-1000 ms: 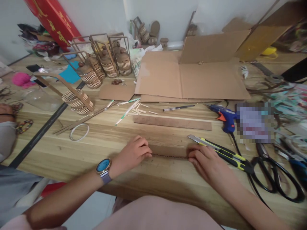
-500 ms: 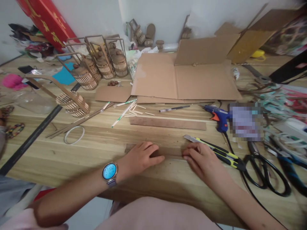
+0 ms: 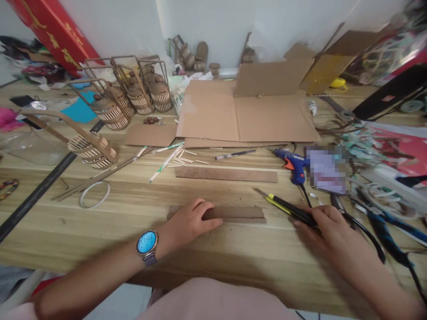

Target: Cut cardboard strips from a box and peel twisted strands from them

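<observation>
My left hand point(image 3: 191, 223), with a watch point(image 3: 147, 242) on its wrist, lies with fingers spread on a brown cardboard strip point(image 3: 242, 214). The strip rests flat on the wooden table, its left part partly under the hand. To the right, my right hand point(image 3: 328, 229) is closed around the rear of a black and yellow utility knife point(image 3: 288, 207). Its blade is out and points up and left, just beyond the strip's right end. A second cardboard strip point(image 3: 227, 174) lies parallel, farther back.
A blue glue gun point(image 3: 295, 165), black-handled scissors point(image 3: 363, 229) and blue-handled pliers point(image 3: 388, 240) lie on the right. A pen point(image 3: 235, 154) and short sticks point(image 3: 180, 158) are behind the strips. Folded cardboard point(image 3: 208, 111) and small lantern-like baskets point(image 3: 110, 111) stand farther back.
My right hand has left the strip's right end, moved right and taken hold of the utility knife. My left hand keeps its place on the strip. The view has shifted slightly.
</observation>
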Motion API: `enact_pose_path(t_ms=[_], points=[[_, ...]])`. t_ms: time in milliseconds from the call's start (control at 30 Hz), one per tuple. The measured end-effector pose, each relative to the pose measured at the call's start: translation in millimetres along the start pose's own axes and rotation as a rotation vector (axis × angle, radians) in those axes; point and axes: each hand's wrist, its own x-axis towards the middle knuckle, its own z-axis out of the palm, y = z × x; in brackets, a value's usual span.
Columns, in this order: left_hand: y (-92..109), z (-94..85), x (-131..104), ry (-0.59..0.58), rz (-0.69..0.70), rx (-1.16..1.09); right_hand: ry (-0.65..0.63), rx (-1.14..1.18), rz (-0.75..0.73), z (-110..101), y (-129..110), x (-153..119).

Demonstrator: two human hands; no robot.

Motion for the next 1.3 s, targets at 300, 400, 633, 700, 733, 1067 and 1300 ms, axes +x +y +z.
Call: enact_pose_path(t_ms=[300, 400, 633, 700, 733, 1067, 1300], points=[[-3.2, -3.2, -5.9, -0.006, -0.034, 0.030, -0.344, 0.869, 0.401, -14.8, -37.9, 2.8], [-3.0, -2.1, -5.8, -0.010, -0.034, 0.027, -0.322, 1.038, 0.517, -9.1, -42.7, -1.0], [-1.6, -0.1, -5.2, 0.055, -0.035, 0.033, -0.255, 1.220, 0.721, 5.8, -40.5, -5.4], [-1.2, -0.9, -5.3, 0.044, -0.039, 0.040, -0.257, 1.208, 0.722, 7.3, -39.6, -5.0], [-1.1, -1.4, -5.4, 0.039, -0.037, 0.043, -0.265, 1.184, 0.704, 7.3, -38.6, -4.6], [-15.8, -4.7, -7.7, 0.040, -0.045, 0.048, -0.087, 0.487, 0.176, -4.6, -11.9, 3.9], [-26.2, -5.3, -11.2, -0.018, -0.040, 0.068, -0.216, 0.437, -0.115, 2.8, 8.5, 10.0]])
